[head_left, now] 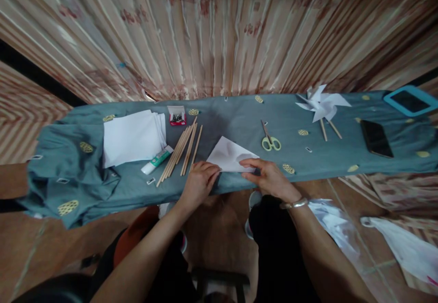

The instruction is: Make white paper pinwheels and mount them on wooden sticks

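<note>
A white sheet of paper (232,154), folded into a triangle, lies near the front edge of the cloth-covered table. My left hand (200,180) has its fingers closed on the paper's left corner. At the right corner my right hand (268,177), with a bracelet at its wrist, grips the paper between thumb and fingers. Thin wooden sticks (179,150) lie left of the paper, beside a green and white glue tube (157,160). To the right rest scissors (269,142) with light green handles.
A stack of white paper (132,138) lies at left, near a small red box of metal pins (177,116). At right are paper pinwheels (323,104) on sticks, a dark phone (376,138) and a blue-framed tablet (410,101). A curtain (219,33) hangs behind the table (232,116).
</note>
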Motion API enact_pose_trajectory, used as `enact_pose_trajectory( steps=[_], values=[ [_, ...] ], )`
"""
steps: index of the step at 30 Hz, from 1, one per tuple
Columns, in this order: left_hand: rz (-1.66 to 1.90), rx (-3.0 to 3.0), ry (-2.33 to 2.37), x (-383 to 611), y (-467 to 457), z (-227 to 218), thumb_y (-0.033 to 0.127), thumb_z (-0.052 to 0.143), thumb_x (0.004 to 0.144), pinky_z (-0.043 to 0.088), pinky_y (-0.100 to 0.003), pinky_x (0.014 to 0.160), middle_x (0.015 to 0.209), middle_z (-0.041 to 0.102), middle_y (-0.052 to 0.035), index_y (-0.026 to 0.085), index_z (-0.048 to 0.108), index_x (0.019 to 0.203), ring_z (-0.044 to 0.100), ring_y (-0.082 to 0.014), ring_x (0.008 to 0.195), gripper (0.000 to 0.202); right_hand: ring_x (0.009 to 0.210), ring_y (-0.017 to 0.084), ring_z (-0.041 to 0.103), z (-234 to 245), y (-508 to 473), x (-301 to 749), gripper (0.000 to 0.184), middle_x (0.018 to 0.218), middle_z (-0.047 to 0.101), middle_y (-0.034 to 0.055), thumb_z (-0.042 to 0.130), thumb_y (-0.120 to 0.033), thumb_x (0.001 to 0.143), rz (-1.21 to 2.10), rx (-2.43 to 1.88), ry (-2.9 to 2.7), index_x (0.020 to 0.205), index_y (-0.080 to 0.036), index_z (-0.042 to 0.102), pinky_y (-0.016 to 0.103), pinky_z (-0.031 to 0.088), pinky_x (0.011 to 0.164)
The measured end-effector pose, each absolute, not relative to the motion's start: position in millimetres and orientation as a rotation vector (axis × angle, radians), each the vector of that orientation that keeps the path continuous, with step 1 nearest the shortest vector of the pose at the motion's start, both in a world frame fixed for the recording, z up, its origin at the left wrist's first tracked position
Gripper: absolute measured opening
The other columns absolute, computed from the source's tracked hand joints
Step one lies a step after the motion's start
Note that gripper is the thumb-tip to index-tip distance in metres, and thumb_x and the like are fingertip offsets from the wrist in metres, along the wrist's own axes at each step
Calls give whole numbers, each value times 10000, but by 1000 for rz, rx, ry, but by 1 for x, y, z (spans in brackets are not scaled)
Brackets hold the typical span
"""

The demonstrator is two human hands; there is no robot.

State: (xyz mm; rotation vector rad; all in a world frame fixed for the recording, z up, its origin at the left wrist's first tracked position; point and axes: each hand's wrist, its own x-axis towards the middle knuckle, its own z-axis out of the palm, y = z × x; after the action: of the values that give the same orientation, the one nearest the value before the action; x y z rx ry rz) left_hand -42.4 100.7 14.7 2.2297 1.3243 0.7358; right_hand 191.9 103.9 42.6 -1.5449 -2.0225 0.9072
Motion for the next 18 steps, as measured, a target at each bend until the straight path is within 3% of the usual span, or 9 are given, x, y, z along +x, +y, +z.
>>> enact_pose_trajectory(
  steps=[4,7,11,14,18],
  values=[
    [808,2109,1376,-41,105,11,254,473,936,493,-368,891,967,719,-65,179,686,987,623,-207,960,231,673,162,611,33,121,201,274,768,701,19,595,-396,830,1026,-1541,-1807,920,-168,718,272,448,626],
    [845,2033,1452,-40,107,8,239,483,926,510,-359,892,1036,705,-89,155,639,1129,640,-204,956,270,682,158,596,26,133,193,281,785,699,22,587,-396,816,985,-1527,-1707,908,-162,715,262,435,622],
    [942,2070,1481,-41,108,10,213,489,915,506,-383,928,1212,630,-139,131,425,1375,626,-218,1045,472,715,162,608,19,149,179,238,835,712,26,580,-332,814,876,-1563,-1740,928,-174,716,272,449,689],
    [954,2343,1402,-38,102,13,178,457,921,425,-468,1037,1379,513,-158,163,376,1402,483,-263,1273,488,690,161,601,18,157,173,229,816,708,23,570,-302,814,806,-1617,-1791,944,-185,718,273,449,688],
    [724,2610,1187,-25,85,10,159,418,932,332,-485,1122,1456,446,-157,134,394,1373,297,-254,1422,442,668,173,589,18,160,167,251,781,696,34,555,-304,815,729,-1701,-1814,962,-179,716,285,442,665]
  ],
)
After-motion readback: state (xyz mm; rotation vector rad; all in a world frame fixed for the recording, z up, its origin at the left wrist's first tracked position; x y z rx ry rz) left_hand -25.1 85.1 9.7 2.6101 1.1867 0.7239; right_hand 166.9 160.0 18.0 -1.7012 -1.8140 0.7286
